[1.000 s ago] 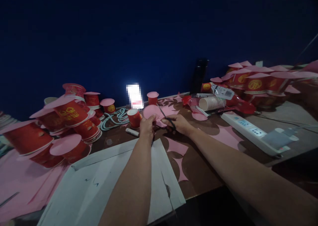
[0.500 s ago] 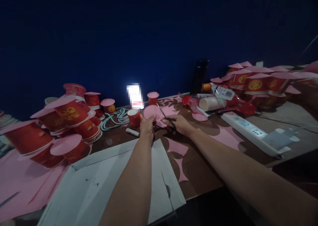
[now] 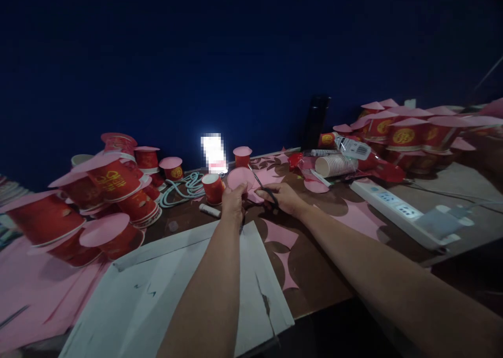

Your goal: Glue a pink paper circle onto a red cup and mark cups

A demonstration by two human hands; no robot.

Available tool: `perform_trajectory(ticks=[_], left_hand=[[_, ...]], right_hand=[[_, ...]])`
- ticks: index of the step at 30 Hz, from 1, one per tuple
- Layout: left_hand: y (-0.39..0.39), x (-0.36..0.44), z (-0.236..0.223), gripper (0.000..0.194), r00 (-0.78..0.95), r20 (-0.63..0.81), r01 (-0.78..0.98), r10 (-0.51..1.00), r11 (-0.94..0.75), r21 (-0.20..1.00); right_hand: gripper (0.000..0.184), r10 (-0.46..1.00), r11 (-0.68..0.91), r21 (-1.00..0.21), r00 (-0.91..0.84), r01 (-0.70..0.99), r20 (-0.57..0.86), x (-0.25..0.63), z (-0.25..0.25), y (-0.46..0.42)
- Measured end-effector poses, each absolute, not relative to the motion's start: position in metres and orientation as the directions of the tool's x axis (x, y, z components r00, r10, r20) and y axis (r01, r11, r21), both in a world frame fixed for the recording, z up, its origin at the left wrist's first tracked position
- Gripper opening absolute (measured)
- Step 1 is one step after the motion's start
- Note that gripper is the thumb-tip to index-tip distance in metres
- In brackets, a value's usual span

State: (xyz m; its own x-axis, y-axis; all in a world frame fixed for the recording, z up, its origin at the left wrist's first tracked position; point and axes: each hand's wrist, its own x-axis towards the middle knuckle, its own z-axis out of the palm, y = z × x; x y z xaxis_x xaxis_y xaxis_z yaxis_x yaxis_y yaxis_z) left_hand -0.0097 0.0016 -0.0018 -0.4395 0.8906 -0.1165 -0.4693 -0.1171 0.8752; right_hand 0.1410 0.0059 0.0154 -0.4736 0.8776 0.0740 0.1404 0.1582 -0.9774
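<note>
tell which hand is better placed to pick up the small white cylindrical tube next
Probably the left hand: it is close beside the tube, though holding a round pink paper disc. The right hand is farther off and holds black-handled metal scissors.

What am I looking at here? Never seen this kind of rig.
No robot: these are a person's bare hands, seen by one camera worn on the head, looking forward and down. All three pictures share that view; the last is now.

The left hand holds a round pink paper. The right hand holds dark-handled scissors beside it.

On the brown table lie pink offcuts, a white board, a coiled pale cable and a power strip. Red paper cups, many topped with pink discs, stand at left and right.
</note>
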Motion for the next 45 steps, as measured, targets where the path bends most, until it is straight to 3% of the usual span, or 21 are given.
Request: perform_trajectory(ticks=[14,45], left_hand=[[0.0012,-0.0099,-0.0014,0.043,-0.446,-0.165,-0.464,0.879,-0.069,0.883],[-0.0002,-0.0098,-0.0008,0.042,-0.436,-0.120,-0.459,0.892,-0.106,0.882]], right_hand=[[0.046,0.869,0.175,-0.972,-0.490,0.159,0.076,0.1417,0.0146,0.0068],[0.045,0.872,0.172,-0.974,-0.482,0.145,0.082,0.1416,0.0155,0.0068]])
